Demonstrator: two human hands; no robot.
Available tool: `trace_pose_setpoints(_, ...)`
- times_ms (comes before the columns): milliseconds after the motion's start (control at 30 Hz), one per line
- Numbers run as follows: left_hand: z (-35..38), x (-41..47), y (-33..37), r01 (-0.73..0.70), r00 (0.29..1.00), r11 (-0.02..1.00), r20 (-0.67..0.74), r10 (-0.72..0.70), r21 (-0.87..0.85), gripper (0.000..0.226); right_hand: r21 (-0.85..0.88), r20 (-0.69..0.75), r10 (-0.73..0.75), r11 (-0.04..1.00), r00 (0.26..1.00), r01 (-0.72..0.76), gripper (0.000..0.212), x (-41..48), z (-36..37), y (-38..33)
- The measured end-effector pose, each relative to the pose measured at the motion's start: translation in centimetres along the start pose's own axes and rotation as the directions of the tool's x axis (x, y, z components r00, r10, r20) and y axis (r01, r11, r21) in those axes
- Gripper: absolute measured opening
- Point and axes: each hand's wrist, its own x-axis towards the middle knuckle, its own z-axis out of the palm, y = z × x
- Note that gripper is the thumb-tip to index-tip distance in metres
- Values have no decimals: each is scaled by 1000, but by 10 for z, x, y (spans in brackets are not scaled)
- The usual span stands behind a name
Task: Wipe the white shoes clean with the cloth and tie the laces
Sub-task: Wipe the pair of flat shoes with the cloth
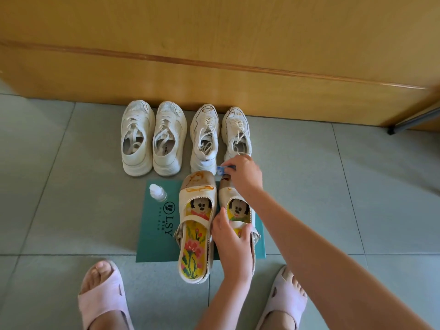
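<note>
Cream strap shoe (228,196) is the work item, on the 3 o'clock side of a green printed sheet (156,236). Left hand (232,241) grips it across the strap and side wall, pinning it. Right hand (245,176) pinches a small blue-and-white cloth (222,169) at the shoe's 12 o'clock, right at the toe tip. My read is the wiping phase on the toe cap, which shows brown marks. Twin shoe (197,225) sits against it at 9 o'clock, its toe streaked orange-brown, and looks untouched. Next move calls for the cloth pressed flat on the stain in short strokes, with the left hand giving counter-pressure so the shoe doesn't skid on the sheet. Lace step not started. Plain sneaker pair (167,139) at 11 o'clock of the sheet and brown-trimmed sneaker pair (206,139) at 12 o'clock sit against a wooden cabinet (214,79), laces loose, ends dropped into the openings. Containers: both strap shoes hold cross-stitch insoles, nothing else visible. Small clear bottle (157,192) stands upright at the sheet's 10 o'clock, white cap on; can't tell the fill level. Pink slippers (102,296) at 6 o'clock on grey tile.
</note>
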Motion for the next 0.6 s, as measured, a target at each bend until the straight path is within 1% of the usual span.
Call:
trace_pose_setpoints(100, 1, 1, 0, 11, 1000, 1000, 1, -11, 6, 69, -41, 14, -154, 987, 988, 154, 19, -7, -5, 4)
trace_pose_setpoints(167, 1, 2, -1, 28, 1000, 1000, 1, -28, -4, 69, -28, 49, -235, 971, 971, 237, 18, -10, -10, 6)
trace_pose_setpoints(300, 0, 1, -1, 35, 999, 999, 7, -35, -10, 67, -39, 191, -383, 917, 904, 397, 16, -13, -20, 13)
trace_pose_setpoints(467, -2, 1, 0, 24, 1000, 1000, 12, -24, 9, 65, -67, 299, -419, 887, 858, 456, 17, -21, -28, 17)
trace_pose_setpoints(600, -3, 1, 0, 16, 1000, 1000, 13, -16, 16, 64, -41, 349, -356, 918, 867, 394, 17, -30, -35, 27)
